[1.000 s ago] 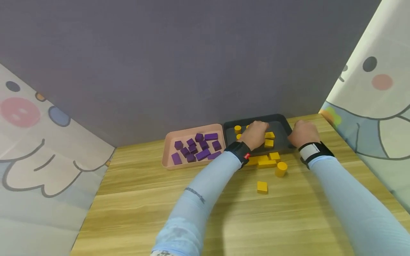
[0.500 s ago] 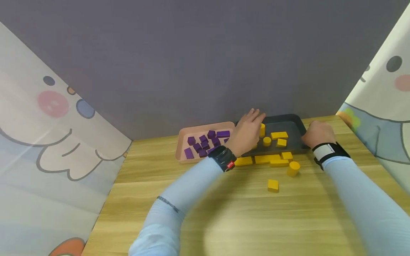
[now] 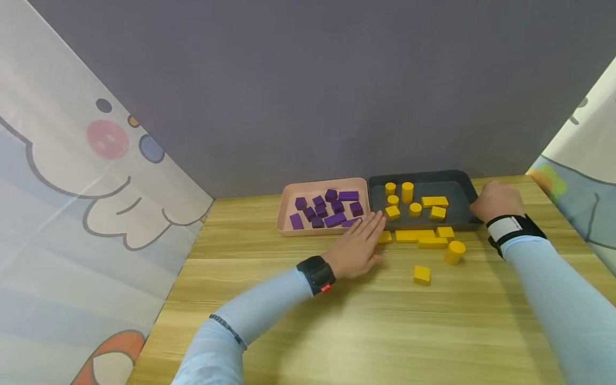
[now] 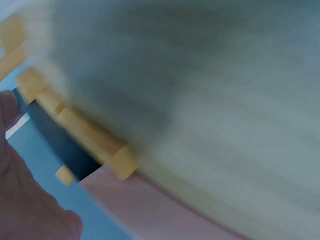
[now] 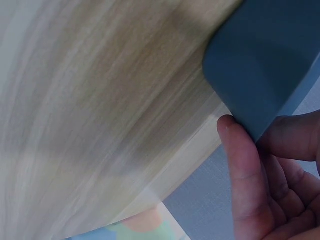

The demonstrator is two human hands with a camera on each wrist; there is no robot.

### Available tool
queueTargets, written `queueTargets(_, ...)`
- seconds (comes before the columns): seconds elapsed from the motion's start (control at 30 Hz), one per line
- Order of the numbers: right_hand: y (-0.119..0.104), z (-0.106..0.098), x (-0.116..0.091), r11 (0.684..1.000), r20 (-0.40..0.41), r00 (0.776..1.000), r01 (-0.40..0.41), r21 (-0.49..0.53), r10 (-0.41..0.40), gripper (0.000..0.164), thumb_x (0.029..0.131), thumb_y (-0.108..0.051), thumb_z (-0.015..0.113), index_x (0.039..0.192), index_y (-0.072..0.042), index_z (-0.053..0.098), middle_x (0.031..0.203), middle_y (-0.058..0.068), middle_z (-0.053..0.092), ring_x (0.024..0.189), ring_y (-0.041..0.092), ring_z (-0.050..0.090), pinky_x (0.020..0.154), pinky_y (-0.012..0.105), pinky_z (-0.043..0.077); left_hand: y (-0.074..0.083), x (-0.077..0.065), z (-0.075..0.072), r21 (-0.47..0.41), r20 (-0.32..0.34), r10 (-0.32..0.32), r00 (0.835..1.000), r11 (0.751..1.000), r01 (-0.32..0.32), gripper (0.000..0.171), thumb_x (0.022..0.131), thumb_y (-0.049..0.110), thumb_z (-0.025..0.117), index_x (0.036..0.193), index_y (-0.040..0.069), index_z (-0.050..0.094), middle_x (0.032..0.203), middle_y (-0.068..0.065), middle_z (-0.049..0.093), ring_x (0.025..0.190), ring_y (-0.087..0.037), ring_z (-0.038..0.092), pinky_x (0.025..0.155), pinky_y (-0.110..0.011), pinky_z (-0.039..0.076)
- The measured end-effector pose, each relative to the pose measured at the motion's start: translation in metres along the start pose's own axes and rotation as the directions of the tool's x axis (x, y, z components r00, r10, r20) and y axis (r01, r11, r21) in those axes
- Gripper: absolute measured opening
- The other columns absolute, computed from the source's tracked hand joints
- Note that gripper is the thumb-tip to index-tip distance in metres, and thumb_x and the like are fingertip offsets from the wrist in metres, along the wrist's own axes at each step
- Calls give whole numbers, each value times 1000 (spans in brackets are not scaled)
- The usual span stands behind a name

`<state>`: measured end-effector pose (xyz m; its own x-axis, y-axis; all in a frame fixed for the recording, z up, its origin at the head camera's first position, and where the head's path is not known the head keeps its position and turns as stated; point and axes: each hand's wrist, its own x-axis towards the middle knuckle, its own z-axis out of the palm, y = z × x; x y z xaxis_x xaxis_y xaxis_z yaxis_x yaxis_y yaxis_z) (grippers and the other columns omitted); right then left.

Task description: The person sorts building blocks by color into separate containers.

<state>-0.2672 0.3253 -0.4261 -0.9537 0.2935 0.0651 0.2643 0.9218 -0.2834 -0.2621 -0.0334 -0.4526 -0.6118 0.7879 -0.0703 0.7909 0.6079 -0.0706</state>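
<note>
My right hand (image 3: 498,200) pinches the right wall of a dark tray (image 3: 459,195) between thumb and fingers; the right wrist view shows this grip on the tray corner (image 5: 250,107). Inside that tray stand several yellow cylinders (image 3: 407,192) and a few yellow blocks (image 3: 434,201). My left hand (image 3: 356,248) has straight fingers and holds nothing. Its fingertips lie by the front right corner of a pink tray (image 3: 313,232), partly covering a yellow bar (image 3: 385,237). Purple blocks (image 3: 335,220) are spread in the pink tray.
Before the dark tray lie a long yellow bar (image 3: 415,236), a shorter one (image 3: 432,243), a square block (image 3: 445,232) and a cylinder (image 3: 454,252). Another yellow block (image 3: 422,275) sits nearer me. A grey wall (image 3: 308,96) rises behind both trays.
My left hand has withdrawn from above the dark tray, toward the left and nearer me, its fingers now straight. The right hand keeps its hold on the tray. The head view has shifted.
</note>
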Motion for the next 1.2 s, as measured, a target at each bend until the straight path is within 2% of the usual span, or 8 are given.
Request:
queueTargets(0.2,1,2,-1,1000,-1,1000,-4,-25,3,29,82,-12,69,61,6,58,58,16,53,63,41,56,54,45,48,3,-3,12,12,51,-23,998,1000,22,98,102,73,34,168,8,0,177,-10,-6,165,-22,-2,136,-42,7)
queueTargets(0.5,0,-1,-1,1000,13,1000,-11,-1,11,28,82,-12,70,65,8,60,62,19,56,68,45,59,59,50,50,4,-4,14,92,93,-49,994,995,41,110,94,86,31,168,10,3,176,-6,-12,165,-20,-5,135,-45,-1)
queueTargets(0.67,-3,-4,-1,1000,6,1000,-17,-10,17,28,82,-12,70,67,9,61,62,18,56,67,43,58,58,49,49,4,-8,13,134,102,-43,994,991,29,110,94,86,28,168,8,7,178,-8,-4,165,-20,-2,136,-44,2)
queueTargets(0.83,-4,-4,0,1000,14,1000,-18,-22,19,28,83,-12,70,68,10,61,61,17,55,66,41,57,57,47,49,7,-13,10,60,149,3,989,998,-12,101,100,77,33,167,6,9,177,-10,-2,165,-23,0,135,-41,6)
queueTargets(0.93,-3,-4,0,999,13,1000,-16,-30,16,28,83,-12,69,67,9,61,61,17,55,67,42,57,58,49,50,8,-15,10,26,134,57,989,998,-61,84,108,59,39,166,3,17,175,-16,14,164,-27,15,133,-38,19)
queueTargets(1.0,-3,-4,0,999,7,1000,-12,-36,13,29,83,-12,69,65,8,60,60,17,55,66,41,57,58,49,50,9,-15,10,42,93,87,992,995,-91,67,111,41,44,163,2,28,169,-19,32,158,-27,34,128,-35,33)
queueTargets(1.1,-3,-3,0,999,3,1000,-12,-41,12,30,83,-12,69,62,6,58,59,15,53,64,39,56,56,47,48,8,-14,10,82,33,118,993,989,-120,49,111,20,49,156,4,43,154,-15,55,139,-22,59,114,-28,50)
queueTargets(1.2,-4,-2,0,999,3,1000,-18,-31,18,30,84,-12,68,61,5,58,57,14,51,63,38,55,55,44,47,6,-14,9,66,8,132,991,989,-132,44,108,13,54,151,8,52,141,-9,66,124,-17,69,104,-24,56)
